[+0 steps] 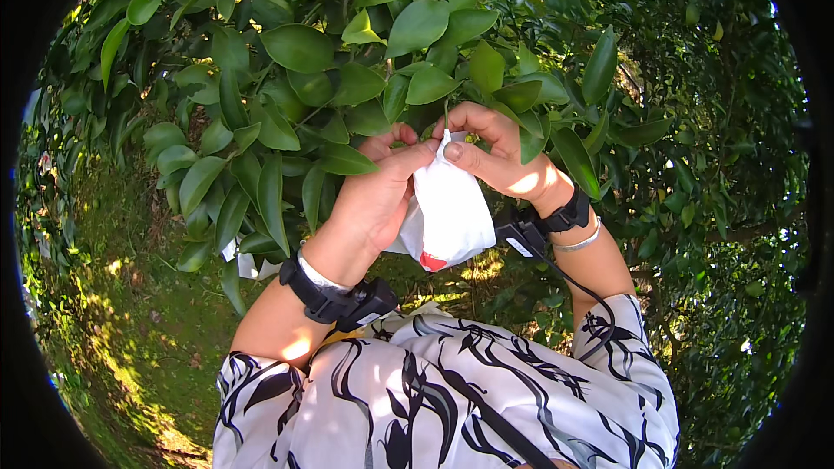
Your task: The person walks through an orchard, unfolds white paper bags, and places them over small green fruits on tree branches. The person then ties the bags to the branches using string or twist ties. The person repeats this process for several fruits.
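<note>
A white bag (454, 208) with a red mark near its bottom hangs from a thin green stem (446, 116) among the leaves. Its bulging shape suggests something inside, which is hidden. My left hand (389, 182) pinches the left side of the bag's gathered neck between thumb and fingers. On the other side, my right hand (492, 150) holds the neck, its thumb against the white material and its fingers curled behind the stem. Both hands are close together at the bag's top.
Leafy branches (293, 78) of a tree spread over and left of my hands. More white pieces (251, 267) show beneath leaves by my left forearm. Dense foliage (730, 176) stands on the right, with sunlit grassy ground (143, 339) at lower left. A black cable (603, 303) runs along my right arm.
</note>
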Motion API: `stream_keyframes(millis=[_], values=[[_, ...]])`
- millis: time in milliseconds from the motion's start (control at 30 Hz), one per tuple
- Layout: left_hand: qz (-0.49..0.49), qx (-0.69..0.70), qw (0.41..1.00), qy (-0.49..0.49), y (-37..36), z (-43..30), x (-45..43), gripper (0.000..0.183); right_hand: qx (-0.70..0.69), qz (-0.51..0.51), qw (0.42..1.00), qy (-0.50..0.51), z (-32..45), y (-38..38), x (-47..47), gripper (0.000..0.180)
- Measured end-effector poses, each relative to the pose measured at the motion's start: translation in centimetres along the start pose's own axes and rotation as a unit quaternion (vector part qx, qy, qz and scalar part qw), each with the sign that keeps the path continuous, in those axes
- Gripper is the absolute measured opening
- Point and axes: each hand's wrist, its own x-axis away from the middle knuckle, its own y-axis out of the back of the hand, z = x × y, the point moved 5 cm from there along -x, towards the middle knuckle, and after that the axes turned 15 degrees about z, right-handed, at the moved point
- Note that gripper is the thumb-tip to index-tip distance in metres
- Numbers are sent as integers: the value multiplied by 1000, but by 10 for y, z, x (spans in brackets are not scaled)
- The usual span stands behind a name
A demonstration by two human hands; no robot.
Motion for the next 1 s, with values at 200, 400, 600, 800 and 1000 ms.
stream_keyframes(millis=[200,400,600,800,1000], values=[[14,4,1000,7,0,-4,2,17,-61,-28,996,-57,-3,-1,2,18],[-16,-109,993,32,2,-7,6,16,2,-46,998,-46,0,-1,-2,13],[36,-104,994,28,-3,-5,3,13,-87,-36,994,-54,-2,-5,-1,14],[30,-102,994,19,-7,0,4,7,-67,-38,995,-56,0,-5,-2,14],[-1,-131,991,3,-7,10,5,4,2,-41,998,-43,6,-3,-4,14]])
